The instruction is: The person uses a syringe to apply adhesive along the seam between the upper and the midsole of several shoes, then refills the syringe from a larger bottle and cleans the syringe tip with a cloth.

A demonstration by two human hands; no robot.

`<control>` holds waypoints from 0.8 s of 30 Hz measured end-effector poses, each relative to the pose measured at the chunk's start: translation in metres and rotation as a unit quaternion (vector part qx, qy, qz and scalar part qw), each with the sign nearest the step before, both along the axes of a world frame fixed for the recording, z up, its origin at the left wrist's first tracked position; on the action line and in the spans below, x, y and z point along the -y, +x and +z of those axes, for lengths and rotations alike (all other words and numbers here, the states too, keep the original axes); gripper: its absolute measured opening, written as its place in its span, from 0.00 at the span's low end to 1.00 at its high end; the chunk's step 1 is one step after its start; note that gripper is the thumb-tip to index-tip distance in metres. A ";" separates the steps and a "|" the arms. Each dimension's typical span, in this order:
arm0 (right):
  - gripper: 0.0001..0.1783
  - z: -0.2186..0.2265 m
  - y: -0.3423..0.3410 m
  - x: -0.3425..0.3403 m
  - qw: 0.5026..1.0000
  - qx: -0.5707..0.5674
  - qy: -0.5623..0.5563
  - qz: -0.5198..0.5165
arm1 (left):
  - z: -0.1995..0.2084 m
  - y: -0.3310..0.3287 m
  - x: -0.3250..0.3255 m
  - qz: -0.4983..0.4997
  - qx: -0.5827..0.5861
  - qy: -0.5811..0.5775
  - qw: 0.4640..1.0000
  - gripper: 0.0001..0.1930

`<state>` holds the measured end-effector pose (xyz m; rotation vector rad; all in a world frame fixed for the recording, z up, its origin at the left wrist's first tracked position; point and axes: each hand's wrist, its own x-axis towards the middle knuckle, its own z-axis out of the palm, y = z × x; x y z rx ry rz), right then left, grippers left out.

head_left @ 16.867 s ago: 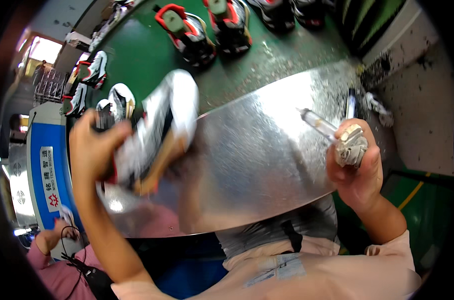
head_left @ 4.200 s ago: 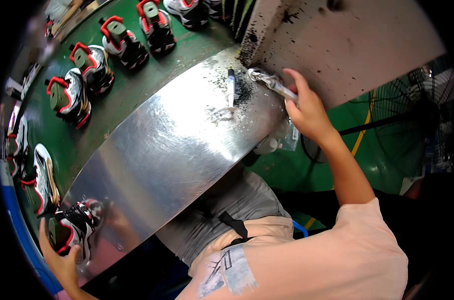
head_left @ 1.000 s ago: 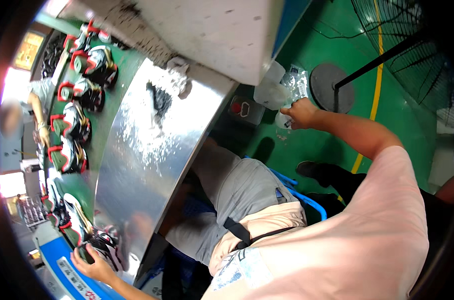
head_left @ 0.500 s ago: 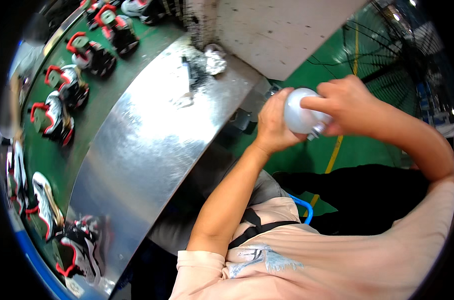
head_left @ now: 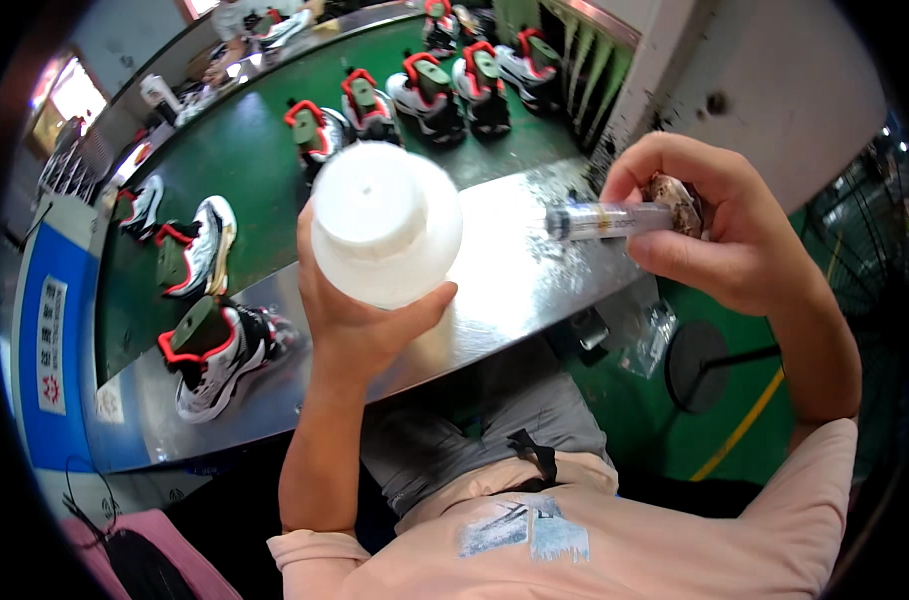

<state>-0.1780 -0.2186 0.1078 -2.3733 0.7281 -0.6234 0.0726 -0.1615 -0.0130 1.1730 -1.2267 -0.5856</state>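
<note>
My left hand [head_left: 359,340] is wrapped round a white translucent plastic bottle [head_left: 399,240], held above the metal bench with its cap toward me. My right hand [head_left: 734,230] grips a clear printed tube [head_left: 609,220], shaped like a syringe barrel, between thumb and fingers. A crumpled brown and white wad [head_left: 677,205] sits in the same grip, at the tube's right end. Below and left of the bottle, a white, black and red sneaker [head_left: 219,355] rests on the bench.
The shiny metal bench [head_left: 499,285] borders a green conveyor belt [head_left: 239,130] carrying several sneakers [head_left: 429,95]. A pale panel [head_left: 784,90] rises at the right, near a black fan [head_left: 889,270]. A blue-and-white post [head_left: 54,330] stands left.
The view has turned. My hands, earlier together on the bottle, are now apart: the left carries it over the bench, and the right has taken up the tube and wad.
</note>
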 end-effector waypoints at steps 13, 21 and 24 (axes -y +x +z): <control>0.10 -0.029 0.060 -0.001 0.992 0.028 -0.113 0.044 | -0.023 0.013 -0.025 0.137 0.250 -0.045 0.957 0.46; 0.11 -0.041 0.050 -0.009 0.955 -0.054 -0.286 0.048 | -0.021 0.005 -0.010 0.131 0.447 -0.128 0.876 0.46; 0.09 -0.080 0.033 -0.009 0.992 0.020 -0.114 -0.041 | -0.017 0.008 0.005 0.083 0.498 -0.152 0.849 0.41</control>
